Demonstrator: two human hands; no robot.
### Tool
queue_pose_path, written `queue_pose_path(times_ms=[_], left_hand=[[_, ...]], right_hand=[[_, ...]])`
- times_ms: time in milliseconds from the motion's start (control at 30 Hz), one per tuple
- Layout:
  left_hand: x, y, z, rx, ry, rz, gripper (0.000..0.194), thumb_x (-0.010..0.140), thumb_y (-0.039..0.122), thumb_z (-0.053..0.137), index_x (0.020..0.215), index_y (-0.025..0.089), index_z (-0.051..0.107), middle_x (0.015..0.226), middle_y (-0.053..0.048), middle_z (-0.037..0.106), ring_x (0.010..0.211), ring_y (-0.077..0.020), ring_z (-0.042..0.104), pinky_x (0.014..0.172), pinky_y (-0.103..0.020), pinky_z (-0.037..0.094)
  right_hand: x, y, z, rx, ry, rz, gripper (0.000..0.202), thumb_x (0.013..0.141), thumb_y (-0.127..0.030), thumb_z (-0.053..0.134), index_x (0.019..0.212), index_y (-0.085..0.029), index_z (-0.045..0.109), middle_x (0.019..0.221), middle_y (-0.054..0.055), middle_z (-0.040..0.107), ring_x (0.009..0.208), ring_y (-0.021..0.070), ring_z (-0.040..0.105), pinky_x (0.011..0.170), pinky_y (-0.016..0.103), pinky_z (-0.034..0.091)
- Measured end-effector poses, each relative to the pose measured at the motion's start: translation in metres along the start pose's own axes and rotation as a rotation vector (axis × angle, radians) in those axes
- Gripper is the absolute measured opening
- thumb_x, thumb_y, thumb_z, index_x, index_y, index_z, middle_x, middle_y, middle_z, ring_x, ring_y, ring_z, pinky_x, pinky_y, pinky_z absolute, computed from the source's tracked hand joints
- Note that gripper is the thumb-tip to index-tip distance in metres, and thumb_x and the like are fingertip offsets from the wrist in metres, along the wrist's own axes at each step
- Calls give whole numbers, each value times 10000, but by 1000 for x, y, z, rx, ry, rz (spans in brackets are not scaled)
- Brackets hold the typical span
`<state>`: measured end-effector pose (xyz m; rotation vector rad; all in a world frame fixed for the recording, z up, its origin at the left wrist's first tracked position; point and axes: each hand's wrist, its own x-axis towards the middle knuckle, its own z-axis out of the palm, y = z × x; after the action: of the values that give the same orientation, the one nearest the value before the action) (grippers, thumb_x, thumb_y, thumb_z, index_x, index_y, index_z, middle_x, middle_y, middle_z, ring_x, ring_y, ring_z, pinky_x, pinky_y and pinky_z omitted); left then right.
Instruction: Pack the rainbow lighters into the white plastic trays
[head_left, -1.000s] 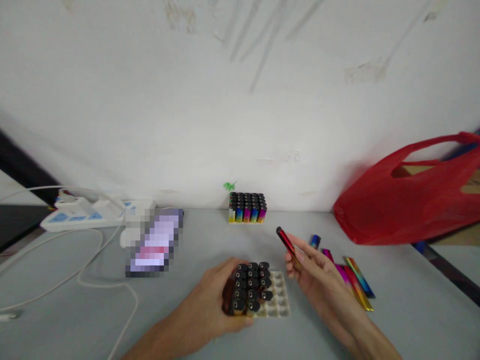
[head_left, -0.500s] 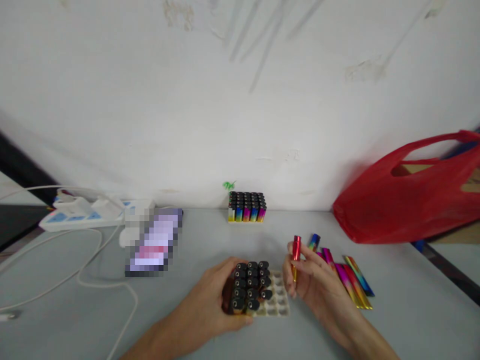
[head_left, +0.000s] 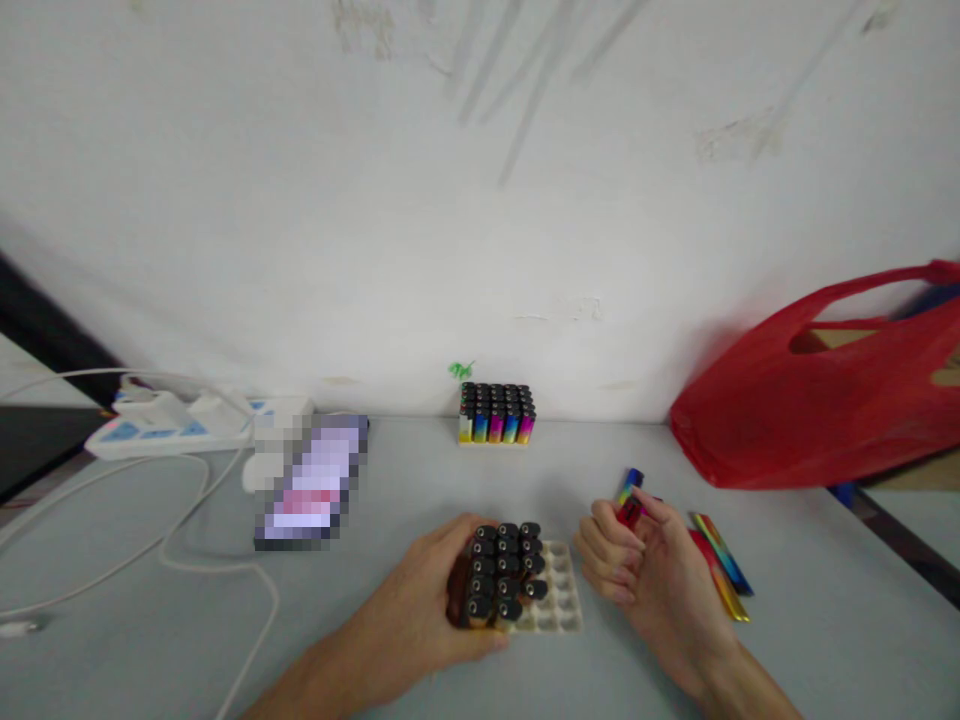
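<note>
My left hand (head_left: pixel 420 600) is wrapped round the left side of a block of black-topped lighters (head_left: pixel 507 562). They stand upright in rows in a pale moulded tray (head_left: pixel 562 598), whose right-hand pockets hold nothing. To the right of the tray, my right hand (head_left: pixel 637 560) is closed, fingers curled, on a shiny red metallic lighter shell (head_left: pixel 631 513). Only one end of this shell shows between thumb and fingers. Near it on the table lie more shiny shells: a blue one (head_left: pixel 634 480) behind the hand, and a red-gold one (head_left: pixel 726 585) and a rainbow one (head_left: pixel 721 552) to its right.
Against the wall stands a second tray of colourful lighters (head_left: pixel 496 425). A phone with a blurred screen (head_left: pixel 315 485) and a white power strip (head_left: pixel 165 435) with looping cables (head_left: pixel 262 580) are at left. A red plastic bag (head_left: pixel 810 400) stands at back right.
My right hand has turned over and curled, tipping the red shell from upright to pointing away and covering some of the loose shells. My left hand stays at the lighters.
</note>
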<state>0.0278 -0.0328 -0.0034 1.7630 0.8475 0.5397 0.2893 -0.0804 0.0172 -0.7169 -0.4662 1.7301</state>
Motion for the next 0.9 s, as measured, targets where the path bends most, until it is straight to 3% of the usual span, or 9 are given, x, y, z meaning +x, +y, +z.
queue_pose_path(times_ms=[267,533,667,767,833,900], left_hand=[[0,-1,1,-6,2,-11,605,731,197,951,1272,247,685,1162,-14,783,1027,-266,756,866,-316,600],[1,-1,1,-2,-1,-3,597,722,178,962,1244,240,680,1142,-1,781,1016,-256,754,863,-306,580],[0,0,1,-13,2,4,599,730,161,950,1260,247,684,1159,-4,779,1022,-254,758,866,-306,587],[-1,-1,1,2,7,2,619,722,179,969,1270,259,690,1196,-8,782,1069,-268,758,909,-316,588],[-1,-1,0,4,8,-1,627,720,192,975,1275,260,691,1203,-11,783,1074,-273,761,910,-318,592],[-1,0,-1,8,4,-13,628,724,208,973,1280,255,687,1201,-17,783,1059,-276,763,886,-317,597]], right_hand=[[-1,1,-9,71,-38,44,611,876,-491,805,618,-265,299,562,-118,181,495,79,73,441,253,130],[-1,-2,-1,73,-7,39,655,870,-573,839,616,-252,328,590,-108,204,522,83,94,454,237,150],[-2,0,3,36,-21,35,619,873,-649,850,658,-229,451,609,-103,231,536,91,109,472,234,168],[-2,5,5,-59,4,-18,479,923,-652,818,834,-223,624,644,-88,323,525,97,152,486,247,186],[-2,9,5,-150,22,-66,426,968,-646,773,919,-235,672,678,-71,401,520,101,213,509,262,224],[-2,11,6,-217,17,-81,446,990,-654,738,883,-226,675,698,-54,439,539,110,259,550,275,279]])
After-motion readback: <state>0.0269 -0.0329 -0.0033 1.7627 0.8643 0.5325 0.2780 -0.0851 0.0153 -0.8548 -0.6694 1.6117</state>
